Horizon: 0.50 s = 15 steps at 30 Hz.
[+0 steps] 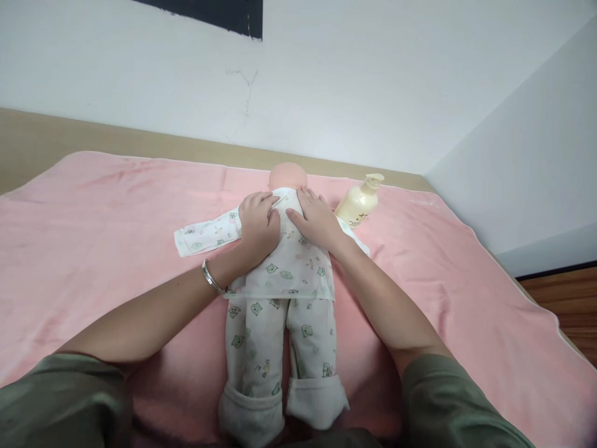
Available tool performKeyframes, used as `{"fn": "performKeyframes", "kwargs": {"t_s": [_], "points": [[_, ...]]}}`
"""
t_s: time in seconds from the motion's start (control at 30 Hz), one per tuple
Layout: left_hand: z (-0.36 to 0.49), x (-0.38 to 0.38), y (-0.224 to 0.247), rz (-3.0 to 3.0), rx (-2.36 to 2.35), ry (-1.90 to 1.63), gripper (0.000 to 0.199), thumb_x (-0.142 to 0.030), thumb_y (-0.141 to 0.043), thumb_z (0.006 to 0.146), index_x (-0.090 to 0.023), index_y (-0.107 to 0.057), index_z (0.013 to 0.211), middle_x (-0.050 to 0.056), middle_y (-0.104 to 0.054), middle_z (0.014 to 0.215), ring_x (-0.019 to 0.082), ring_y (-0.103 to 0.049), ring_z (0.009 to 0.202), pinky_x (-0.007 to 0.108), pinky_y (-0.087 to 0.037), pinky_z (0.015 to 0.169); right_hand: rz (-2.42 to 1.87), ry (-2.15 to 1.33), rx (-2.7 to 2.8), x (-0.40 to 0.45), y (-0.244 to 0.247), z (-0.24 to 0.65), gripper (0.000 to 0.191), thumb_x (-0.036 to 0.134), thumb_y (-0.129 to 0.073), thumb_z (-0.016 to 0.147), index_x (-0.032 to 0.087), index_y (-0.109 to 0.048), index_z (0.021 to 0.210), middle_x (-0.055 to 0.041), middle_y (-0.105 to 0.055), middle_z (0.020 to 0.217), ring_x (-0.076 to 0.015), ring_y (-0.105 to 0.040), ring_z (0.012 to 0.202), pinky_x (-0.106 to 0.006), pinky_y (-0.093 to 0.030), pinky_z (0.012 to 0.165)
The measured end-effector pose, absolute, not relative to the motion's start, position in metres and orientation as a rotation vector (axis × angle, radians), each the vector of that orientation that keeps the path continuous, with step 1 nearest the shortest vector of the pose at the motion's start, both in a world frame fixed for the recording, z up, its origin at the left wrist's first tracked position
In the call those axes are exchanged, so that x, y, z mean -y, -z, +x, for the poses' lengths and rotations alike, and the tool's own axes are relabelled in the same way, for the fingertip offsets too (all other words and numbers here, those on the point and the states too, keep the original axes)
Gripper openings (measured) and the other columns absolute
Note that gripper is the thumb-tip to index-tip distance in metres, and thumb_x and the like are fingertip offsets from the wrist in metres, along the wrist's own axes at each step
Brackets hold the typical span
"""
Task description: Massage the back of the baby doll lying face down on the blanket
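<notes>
A baby doll (pixel 288 175) lies stretched out on a pink blanket, its bald head at the far end with no facial features showing. It wears a white printed shirt (pixel 291 274) and matching trousers (pixel 263 348) with turned-up cuffs. My left hand (pixel 259 227) rests over the shirt's left shoulder, fingers slightly bent toward the neckline. On the other shoulder, my right hand (pixel 319 218) lies flat with its thumb apart, touching the cloth. One sleeve spreads out to the left; my right wrist partly hides the other.
A cream pump bottle (pixel 359 204) stands tilted right of the doll, near the right sleeve. The pink blanket (pixel 116 249) covers a surface with a wooden edge (pixel 140 140) against the white wall. Brown wood (pixel 578 311) shows lower at the far right.
</notes>
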<state>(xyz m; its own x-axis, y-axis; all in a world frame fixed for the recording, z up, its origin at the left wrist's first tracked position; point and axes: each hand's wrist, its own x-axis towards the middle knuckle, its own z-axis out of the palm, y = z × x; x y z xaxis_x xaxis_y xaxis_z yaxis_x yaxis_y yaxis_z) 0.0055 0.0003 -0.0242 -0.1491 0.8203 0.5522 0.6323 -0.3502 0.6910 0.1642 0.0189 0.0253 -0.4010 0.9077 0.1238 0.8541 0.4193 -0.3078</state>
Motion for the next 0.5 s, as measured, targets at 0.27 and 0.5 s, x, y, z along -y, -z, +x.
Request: {"fn": "performKeyframes", "kwargs": {"t_s": [0.27,0.5], "points": [[0.005,-0.003,0.023,1.95,-1.617,-1.435,0.044,-0.028,-0.04,0.086,-0.013,-0.067,0.118,0.014,-0.068,0.124,0.028,-0.058,0.12,0.05,-0.043,0.115,-1.561,0.115,2.323,0.023,-0.016,0.141,0.057,0.03,-0.032,0.104,-0.005,-0.045,0.147,-0.0287,-0.052,0.149,-0.0385,-0.046,0.144,-0.054,-0.033,0.123],[0.003,-0.007,0.022,1.984,-1.639,-1.369,0.046,-0.029,-0.037,0.086,-0.014,-0.066,0.117,0.014,-0.069,0.125,0.028,-0.06,0.119,0.049,-0.044,0.114,-1.325,-0.055,2.435,0.016,-0.017,0.143,0.054,0.023,-0.031,0.1,0.002,-0.049,0.147,-0.0214,-0.045,0.158,-0.0312,-0.035,0.154,-0.052,-0.027,0.13]]}}
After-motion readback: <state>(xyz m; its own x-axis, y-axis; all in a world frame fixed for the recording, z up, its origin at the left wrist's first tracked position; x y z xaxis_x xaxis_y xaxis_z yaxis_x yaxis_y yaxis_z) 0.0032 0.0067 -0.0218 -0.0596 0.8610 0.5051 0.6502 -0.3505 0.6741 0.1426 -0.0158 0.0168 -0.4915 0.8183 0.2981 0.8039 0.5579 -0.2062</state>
